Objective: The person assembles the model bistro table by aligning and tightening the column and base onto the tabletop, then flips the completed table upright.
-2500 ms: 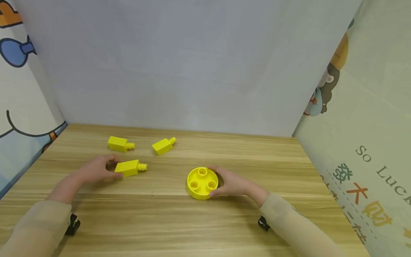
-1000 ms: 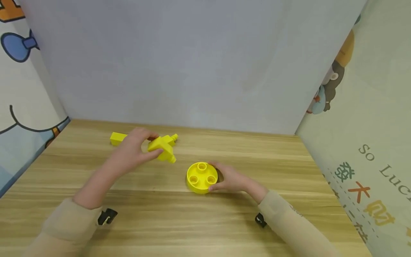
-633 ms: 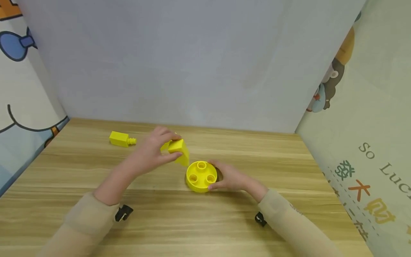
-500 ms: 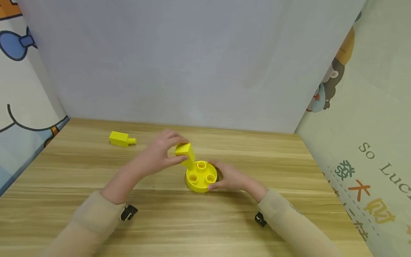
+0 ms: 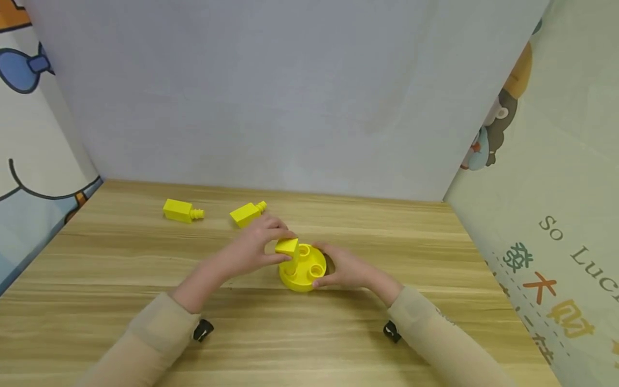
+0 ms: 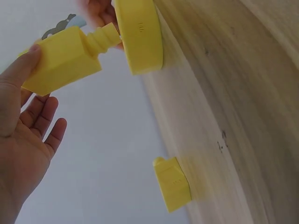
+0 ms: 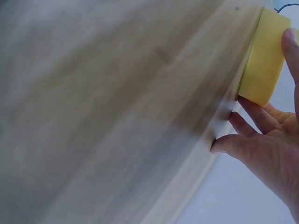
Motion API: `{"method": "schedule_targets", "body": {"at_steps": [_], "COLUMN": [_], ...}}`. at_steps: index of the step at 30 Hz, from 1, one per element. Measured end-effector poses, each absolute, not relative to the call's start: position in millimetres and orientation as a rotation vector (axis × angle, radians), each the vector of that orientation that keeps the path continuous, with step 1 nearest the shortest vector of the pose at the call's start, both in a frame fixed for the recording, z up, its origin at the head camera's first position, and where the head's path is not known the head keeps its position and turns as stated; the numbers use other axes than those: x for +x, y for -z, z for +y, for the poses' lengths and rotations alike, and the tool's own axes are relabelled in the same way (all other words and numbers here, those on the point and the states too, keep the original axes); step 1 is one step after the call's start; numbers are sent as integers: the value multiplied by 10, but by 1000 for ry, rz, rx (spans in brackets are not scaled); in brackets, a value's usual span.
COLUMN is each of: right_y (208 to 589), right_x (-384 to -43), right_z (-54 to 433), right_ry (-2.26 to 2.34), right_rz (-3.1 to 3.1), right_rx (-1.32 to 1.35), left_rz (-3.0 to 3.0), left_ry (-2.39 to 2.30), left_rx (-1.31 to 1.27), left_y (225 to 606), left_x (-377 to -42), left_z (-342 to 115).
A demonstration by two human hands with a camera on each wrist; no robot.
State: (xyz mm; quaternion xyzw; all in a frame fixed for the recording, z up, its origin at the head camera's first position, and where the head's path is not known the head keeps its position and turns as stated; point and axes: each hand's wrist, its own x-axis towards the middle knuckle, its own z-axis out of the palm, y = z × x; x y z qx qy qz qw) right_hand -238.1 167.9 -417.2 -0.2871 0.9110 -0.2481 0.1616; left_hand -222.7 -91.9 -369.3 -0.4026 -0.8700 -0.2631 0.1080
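Yellow angular block with a ridged peg [image 5: 288,248], pinched in the left hand's [image 5: 249,247] fingers, tilted over the round yellow three-socket dish [image 5: 302,286].
The right hand's [image 5: 350,270] fingers curve round the dish's right edge; peg contact cannot be told. A wide stretch of wood-grained worktop [image 5: 300,341] lies before the dish; a second block [image 5: 178,210] and third block [image 5: 245,214], both yellow, lie near its back edge.

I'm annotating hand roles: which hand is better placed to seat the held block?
Likely the left hand: it pinches the yellow block, ridged end toward the round base. The right hand grips the base's side.
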Motion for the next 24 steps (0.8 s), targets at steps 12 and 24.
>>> {"method": "schedule_targets", "body": {"at_steps": [12, 24], "right_y": [4196, 4226], "right_x": [-2386, -2399], "right_z": [1674, 1665], "right_ry": [715, 705], "right_rz": [2608, 2615], "right_rx": [-814, -827], "left_rz": [-2617, -2580], "left_ry": [793, 848], "left_rx": [-1173, -1121], "left_y": [3889, 4022], "left_x": [-2193, -2103], "left_z": [-853, -815]}}
